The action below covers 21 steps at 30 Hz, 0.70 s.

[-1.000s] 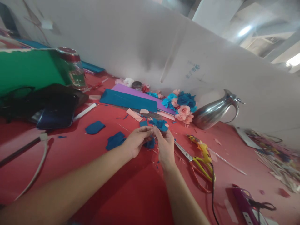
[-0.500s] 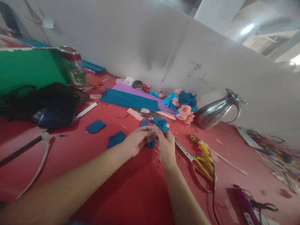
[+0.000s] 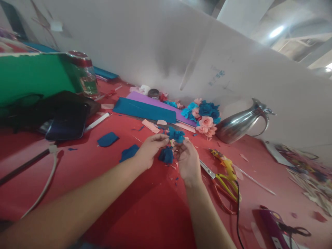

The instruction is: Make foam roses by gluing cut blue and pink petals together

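Between my two hands is a blue paper flower (image 3: 176, 134), held up above the red table (image 3: 145, 211). My left hand (image 3: 153, 148) pinches its left side with thumb and fingertips. From the right, my right hand (image 3: 188, 157) grips its lower edge, fingers curled in. Just below the flower lies a folded blue paper piece (image 3: 166, 155). Left of my left hand are a blue paper cutout (image 3: 129, 152) and a second cutout (image 3: 108, 139). Scissors (image 3: 220, 183) with yellow and orange handles lie right of my right hand, beside a yellow glue gun (image 3: 225, 162).
Finished blue and pink paper flowers (image 3: 204, 116) sit by the wall. Blue and purple paper sheets (image 3: 145, 110) lie behind my hands. A metal pitcher (image 3: 240, 121) stands at right, a red-lidded jar (image 3: 86, 76) and a phone (image 3: 67, 121) at left. A dark cord (image 3: 238, 218) crosses the right side.
My hands have moved slightly apart, and the flower is turned more upright between them. The folded blue piece below shows more fully. The view has shifted a little.
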{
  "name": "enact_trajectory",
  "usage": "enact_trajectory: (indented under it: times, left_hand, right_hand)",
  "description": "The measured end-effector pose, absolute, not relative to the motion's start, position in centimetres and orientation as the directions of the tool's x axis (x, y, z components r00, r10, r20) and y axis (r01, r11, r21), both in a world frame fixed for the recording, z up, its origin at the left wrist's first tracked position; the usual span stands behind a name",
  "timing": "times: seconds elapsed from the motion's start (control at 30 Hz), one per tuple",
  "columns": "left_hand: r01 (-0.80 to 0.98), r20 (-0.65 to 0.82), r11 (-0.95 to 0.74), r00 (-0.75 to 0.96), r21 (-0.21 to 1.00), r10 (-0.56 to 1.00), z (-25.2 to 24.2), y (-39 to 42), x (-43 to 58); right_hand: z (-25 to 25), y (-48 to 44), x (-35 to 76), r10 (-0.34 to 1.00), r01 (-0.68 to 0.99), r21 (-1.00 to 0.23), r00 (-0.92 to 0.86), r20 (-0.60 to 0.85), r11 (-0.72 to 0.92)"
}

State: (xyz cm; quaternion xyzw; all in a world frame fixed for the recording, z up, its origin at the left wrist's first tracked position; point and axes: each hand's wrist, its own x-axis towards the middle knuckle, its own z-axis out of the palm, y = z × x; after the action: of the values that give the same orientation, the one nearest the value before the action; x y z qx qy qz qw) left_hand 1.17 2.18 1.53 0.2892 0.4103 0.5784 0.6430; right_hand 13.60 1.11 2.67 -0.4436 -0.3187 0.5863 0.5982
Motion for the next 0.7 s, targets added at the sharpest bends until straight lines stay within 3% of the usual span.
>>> enact_trajectory:
  times: [0.13,0.33,0.57,0.7]
  left_hand:
    - [-0.464,-0.139,0.104,-0.041,0.880,0.989,1.2,2.2,1.1]
    - [-0.494,-0.193,0.152,-0.034,0.856,0.981,1.4,2.3,1.0]
    - [-0.627,-0.307,0.404,0.262,0.666,0.915,1.8,2.1,0.9]
    - [-0.636,-0.388,0.486,0.300,0.599,0.871,2.1,2.3,0.8]
  right_hand:
    - [2.8,1.2,13.7,0.978,-0.476,-0.870,0.090,-0.191,-0.126]
    - [2.6,1.3,13.7,0.973,-0.547,-0.825,0.074,-0.217,-0.142]
    - [1.7,1.1,13.3,0.995,-0.400,-0.913,0.015,-0.094,-0.080]
    - [1.7,1.0,13.3,0.998,-0.354,-0.933,-0.029,-0.056,-0.062]
